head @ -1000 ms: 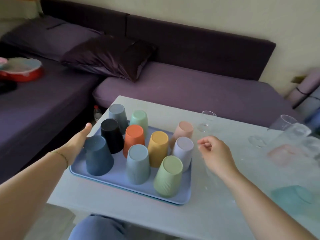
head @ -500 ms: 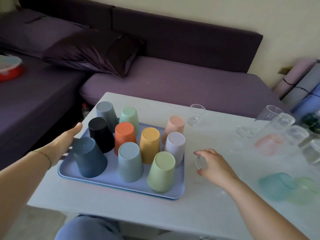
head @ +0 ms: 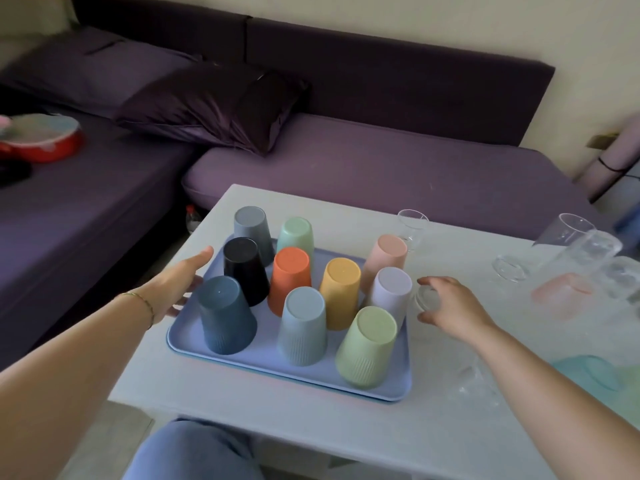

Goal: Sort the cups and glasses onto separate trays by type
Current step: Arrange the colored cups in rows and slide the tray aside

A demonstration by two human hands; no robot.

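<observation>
A light blue tray (head: 263,362) on the white table (head: 311,424) holds several ribbed plastic cups upside down, among them a dark blue cup (head: 225,317), a black cup (head: 244,268), an orange cup (head: 289,278), a yellow cup (head: 339,292) and a green cup (head: 367,348). My left hand (head: 176,285) lies spread against the tray's left rim, holding nothing. My right hand (head: 453,310) curls around a small clear glass (head: 426,296) standing on the table just right of the tray, beside the white cup (head: 391,292).
A clear stemmed glass (head: 412,225) stands behind the tray. Several clear glasses (head: 568,240), a pink glass (head: 561,296) and a teal glass (head: 588,372) crowd the table's right end. A purple couch (head: 381,168) wraps around the table, with a red bowl (head: 41,140) on it.
My right hand came down from above the table to the small clear glass beside the tray and closed around it. My left hand stayed at the tray's left rim.
</observation>
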